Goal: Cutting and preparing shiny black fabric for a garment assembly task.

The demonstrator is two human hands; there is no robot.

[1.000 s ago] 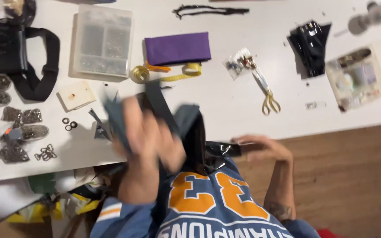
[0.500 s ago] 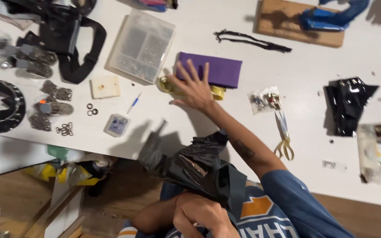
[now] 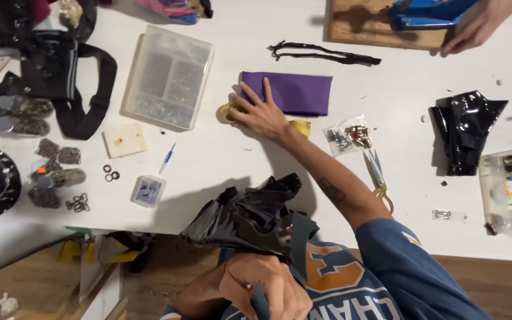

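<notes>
My right hand [image 3: 260, 114] lies flat on the white table [image 3: 220, 160], fingers spread. Its fingertips touch the left edge of a folded purple cloth [image 3: 294, 93], and its palm covers a coiled yellow tape [image 3: 301, 127]. It grips nothing. My left hand [image 3: 260, 290] is low against my chest, closed on a crumpled sheet of shiny black material [image 3: 250, 216] that hangs over the table's near edge.
A clear compartment box [image 3: 169, 76] sits left of the cloth, with a black strap bag [image 3: 60, 71] and metal buckles [image 3: 54, 172] further left. Scissors [image 3: 377, 175], a bag of small hardware [image 3: 346, 135] and black vinyl [image 3: 463, 127] lie right. Another person's hand [image 3: 475, 24] rests on a blue piece over a wooden board [image 3: 362, 26].
Both hands held the black material a second ago. My right hand has since let go, reached out to the purple cloth and yellow tape, and settled flat there. My left hand keeps the material.
</notes>
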